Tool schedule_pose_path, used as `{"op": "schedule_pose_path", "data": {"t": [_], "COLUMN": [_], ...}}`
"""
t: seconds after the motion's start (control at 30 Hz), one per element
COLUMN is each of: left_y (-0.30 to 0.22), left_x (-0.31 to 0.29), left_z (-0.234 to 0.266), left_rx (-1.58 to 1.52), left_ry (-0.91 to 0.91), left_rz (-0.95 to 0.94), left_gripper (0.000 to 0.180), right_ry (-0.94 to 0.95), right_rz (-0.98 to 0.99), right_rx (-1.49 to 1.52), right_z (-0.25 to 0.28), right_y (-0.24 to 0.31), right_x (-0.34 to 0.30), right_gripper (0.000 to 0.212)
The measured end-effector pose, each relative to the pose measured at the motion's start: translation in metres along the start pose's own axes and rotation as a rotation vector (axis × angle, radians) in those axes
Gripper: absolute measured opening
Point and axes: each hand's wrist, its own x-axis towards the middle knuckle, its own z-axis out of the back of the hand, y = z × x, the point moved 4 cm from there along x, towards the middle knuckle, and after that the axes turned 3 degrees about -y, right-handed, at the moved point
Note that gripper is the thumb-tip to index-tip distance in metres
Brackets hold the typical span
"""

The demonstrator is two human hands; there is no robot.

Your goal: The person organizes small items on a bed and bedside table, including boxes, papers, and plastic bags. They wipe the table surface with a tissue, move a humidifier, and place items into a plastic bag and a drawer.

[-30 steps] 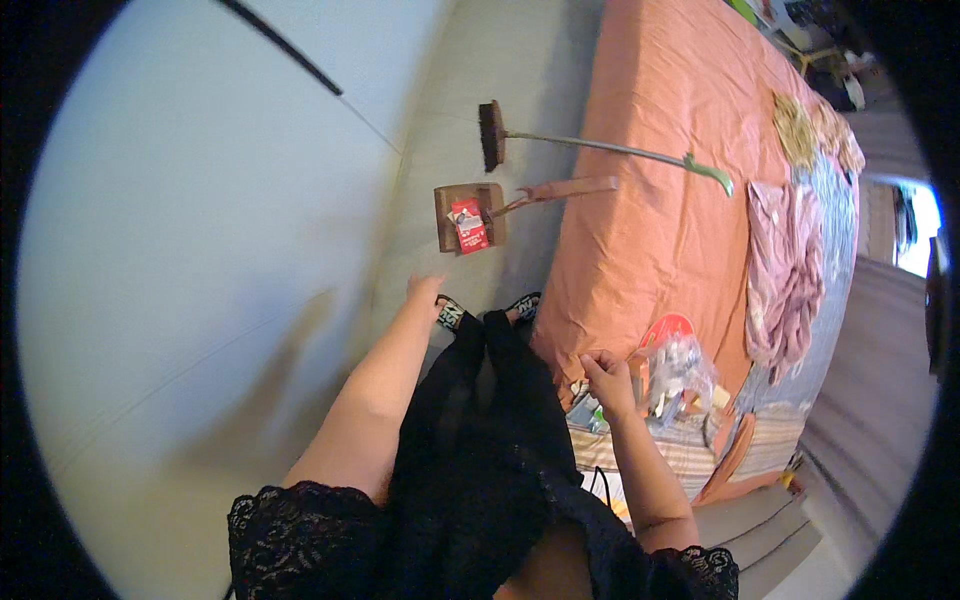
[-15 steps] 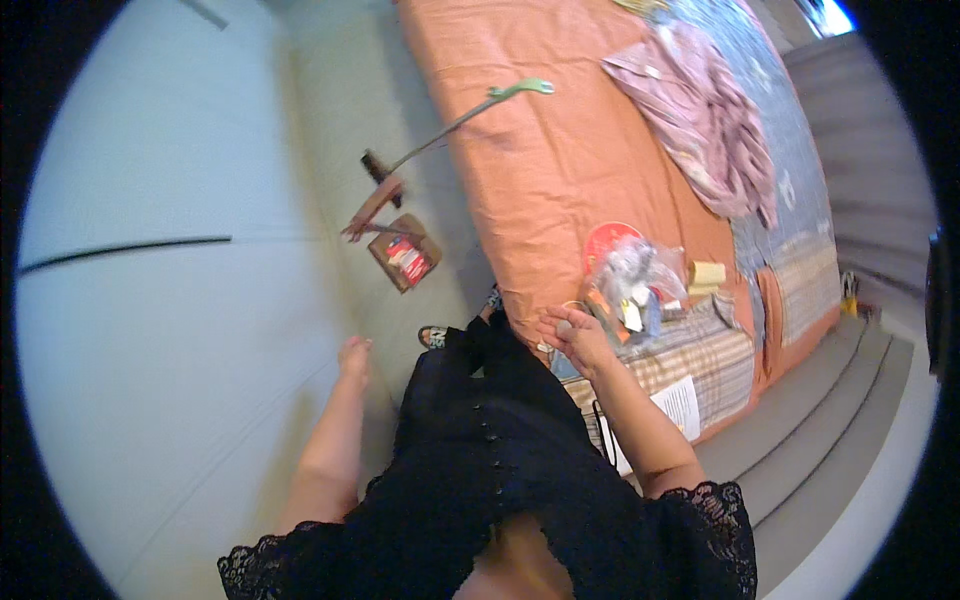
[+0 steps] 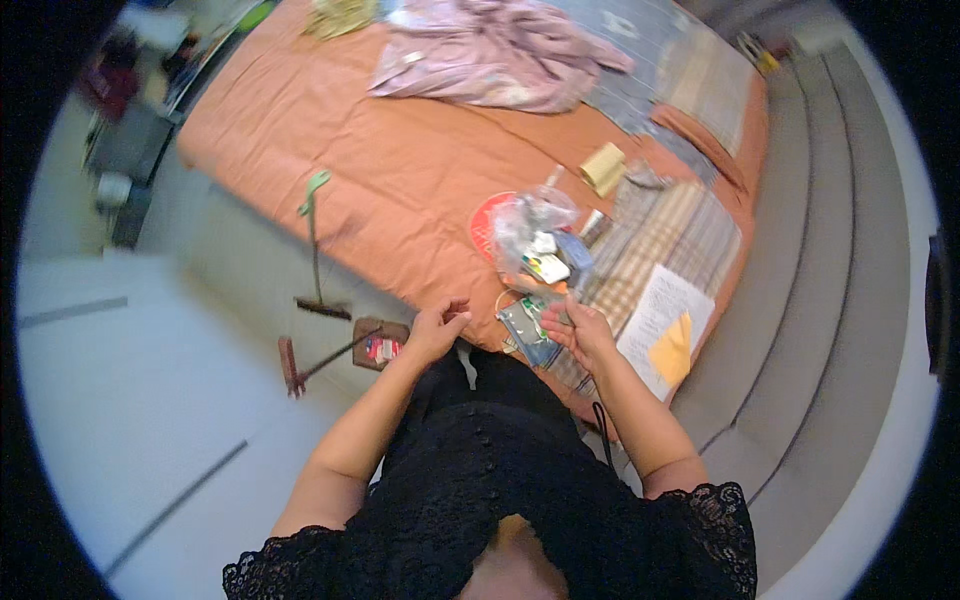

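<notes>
My left hand (image 3: 437,330) hovers by the near edge of the orange-covered bed (image 3: 330,160). Its fingers are loosely bent, and I see nothing in them. Palm turned up and fingers apart, my right hand (image 3: 582,335) is over the bed's near corner. A small greyish patch shows by its thumb, too blurred to name. Close by lies a dark flat pouch (image 3: 528,330) with white and green bits on it. Beyond it sits a clear plastic bag (image 3: 525,220) with small boxes, partly covering a round red fan-like disc (image 3: 484,222).
A paper sheet (image 3: 655,305) carries a yellow-orange piece (image 3: 672,348). A yellow roll (image 3: 602,168) and a pink garment (image 3: 490,50) lie farther back. On the floor at left are a broom (image 3: 316,250) and a dustpan (image 3: 378,345). A grey padded surface (image 3: 815,260) runs along the right.
My view has swung toward the bed, so the broom and dustpan sit farther left. My left hand has come in to the bed's edge, nearer my right hand, which stays open.
</notes>
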Motion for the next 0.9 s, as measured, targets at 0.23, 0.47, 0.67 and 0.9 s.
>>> {"op": "schedule_pose_path", "data": {"t": [0.23,0.47,0.67,0.9], "left_y": [-0.043,-0.027,-0.029,0.007], "left_x": [0.053,0.083,0.038,-0.023], "left_z": [-0.069,-0.123,-0.188,-0.257], "left_rx": [0.09,0.413,0.615,0.768], "left_ry": [0.429,0.707,0.872,0.932], "left_rz": [-0.121,-0.244,-0.144,-0.104], "left_gripper": [0.028,0.028,0.029,0.029], "right_ry": [-0.003,-0.392,-0.894,-1.181], "right_rz": [0.243,0.318,0.085,-0.059], "right_rx": [0.749,0.993,1.229,1.548], "right_z": [0.046,0.065,0.118,0.221], "right_y": [-0.04,-0.172,-0.343,-0.556], "right_x": [-0.056,-0.1,-0.15,-0.175], "right_gripper": [0.038,0.028,0.021,0.015]}}
